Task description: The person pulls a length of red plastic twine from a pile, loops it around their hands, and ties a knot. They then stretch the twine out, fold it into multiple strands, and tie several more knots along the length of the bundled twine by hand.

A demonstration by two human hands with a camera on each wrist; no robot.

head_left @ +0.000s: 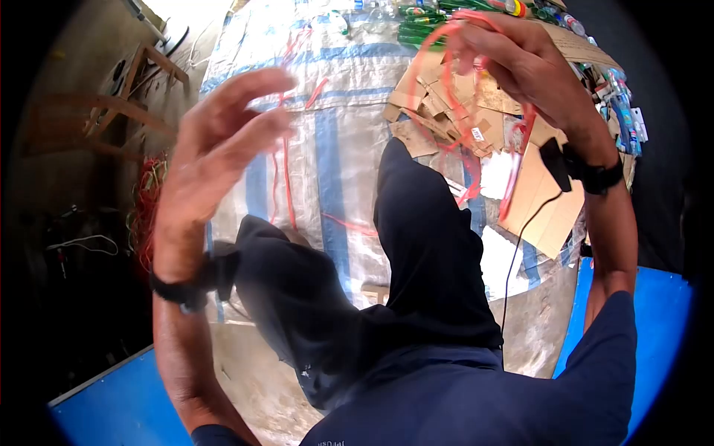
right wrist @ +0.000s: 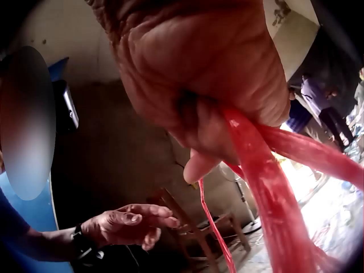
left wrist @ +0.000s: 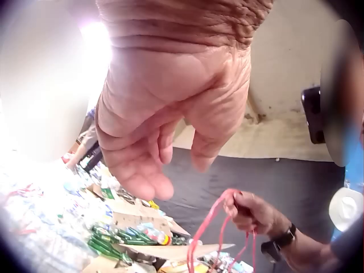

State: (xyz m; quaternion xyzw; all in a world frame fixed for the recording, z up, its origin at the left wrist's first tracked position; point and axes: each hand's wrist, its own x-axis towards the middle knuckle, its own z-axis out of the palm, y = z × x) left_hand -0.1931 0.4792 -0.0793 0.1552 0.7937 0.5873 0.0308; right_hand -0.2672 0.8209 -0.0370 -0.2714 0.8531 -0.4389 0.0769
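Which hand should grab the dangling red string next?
Probably the left hand. It is open and holds nothing, raised beside the red string, fingers relaxed. The right hand already grips the looped strands, so it looks too busy to catch the hanging end.

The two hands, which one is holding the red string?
The right hand, raised over the cardboard scraps, grips the looped red string. The left hand is spread open and holds nothing.

The person wears a dark navy short-sleeved shirt (head_left: pixel 476 394) and dark navy trousers (head_left: pixel 424 245). A black strap (head_left: pixel 182 291) circles the left wrist; another black strap (head_left: pixel 595 177) with a small black device and thin black cable (head_left: pixel 520 238) sits on the right wrist.
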